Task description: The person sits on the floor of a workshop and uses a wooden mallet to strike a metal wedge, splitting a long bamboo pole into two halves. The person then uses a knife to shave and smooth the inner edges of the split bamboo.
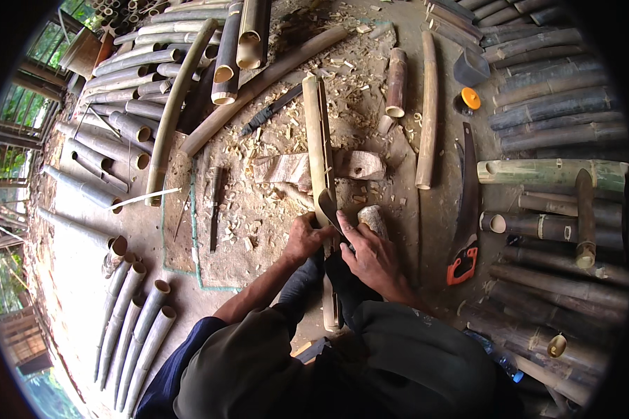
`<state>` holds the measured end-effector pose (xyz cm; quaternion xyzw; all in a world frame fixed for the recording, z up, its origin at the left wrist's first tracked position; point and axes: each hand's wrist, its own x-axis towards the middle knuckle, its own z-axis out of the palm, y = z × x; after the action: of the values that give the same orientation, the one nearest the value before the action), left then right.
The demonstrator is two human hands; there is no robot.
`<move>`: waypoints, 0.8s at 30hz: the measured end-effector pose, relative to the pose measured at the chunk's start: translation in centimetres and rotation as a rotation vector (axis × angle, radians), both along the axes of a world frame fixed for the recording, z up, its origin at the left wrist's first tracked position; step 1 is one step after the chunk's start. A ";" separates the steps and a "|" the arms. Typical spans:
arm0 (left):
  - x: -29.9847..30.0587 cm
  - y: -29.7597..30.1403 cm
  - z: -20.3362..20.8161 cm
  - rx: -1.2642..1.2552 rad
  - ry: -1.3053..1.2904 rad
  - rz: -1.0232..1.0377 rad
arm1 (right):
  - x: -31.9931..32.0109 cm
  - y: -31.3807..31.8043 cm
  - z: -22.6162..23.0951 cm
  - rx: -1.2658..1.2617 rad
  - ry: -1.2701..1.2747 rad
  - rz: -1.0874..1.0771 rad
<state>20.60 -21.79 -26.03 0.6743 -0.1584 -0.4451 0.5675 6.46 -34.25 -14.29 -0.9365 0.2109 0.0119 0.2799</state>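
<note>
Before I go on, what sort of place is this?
Probably a bamboo workshop: cut bamboo poles lie in rows, pale shavings are scattered about, and an orange-handled handsaw lies to the right.

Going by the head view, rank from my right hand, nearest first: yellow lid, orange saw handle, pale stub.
From your right hand:
1. Pale stub, just beyond it
2. Orange saw handle, to its right
3. Yellow lid, farther up, rightward

left hand [305,239] curled, right hand [372,258] close beside it, index finger [347,227] extended
</note>
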 end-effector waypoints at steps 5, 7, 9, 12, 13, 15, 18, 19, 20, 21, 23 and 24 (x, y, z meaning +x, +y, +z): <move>-0.4 -0.1 0.9 0.155 -0.162 0.023 | 0.3 0.3 0.2 -0.027 0.030 0.007; -0.5 -0.3 1.9 0.207 -0.220 0.011 | 0.5 0.5 0.3 -0.024 0.026 -0.003; -0.4 -0.4 2.6 0.252 -0.261 -0.012 | 0.9 1.5 0.1 -0.056 -0.004 -0.011; -0.6 -0.5 2.5 0.290 -0.316 -0.011 | 1.5 2.6 -0.9 0.035 0.002 -0.055; -0.6 -0.6 3.1 0.328 -0.333 -0.018 | 1.8 2.7 -0.6 0.090 0.025 -0.069; -0.5 -0.4 2.4 0.349 -0.360 -0.044 | 2.1 3.2 -1.5 0.113 -0.069 -0.107; -0.6 -0.4 2.2 0.317 -0.358 -0.024 | 2.4 3.0 -2.7 0.176 -0.128 -0.160; -0.6 -0.5 2.5 0.296 -0.349 -0.007 | 2.5 2.9 -3.0 0.203 -0.133 -0.176; -0.5 -0.7 2.4 0.292 -0.363 -0.016 | 2.6 2.8 -3.2 0.187 -0.132 -0.180; -0.5 -0.5 2.2 0.293 -0.375 -0.021 | 2.8 2.9 -3.3 0.175 -0.129 -0.180; -0.6 -0.4 1.8 0.286 -0.401 -0.020 | 2.9 3.1 -3.1 0.201 -0.121 -0.197; -0.7 -0.3 1.7 0.278 -0.416 -0.013 | 3.0 3.1 -3.0 0.239 -0.118 -0.212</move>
<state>19.87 -22.05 -24.37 0.8220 -0.2132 -0.3179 0.4216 9.43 -31.13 -17.26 -0.8681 0.2890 -0.0478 0.4007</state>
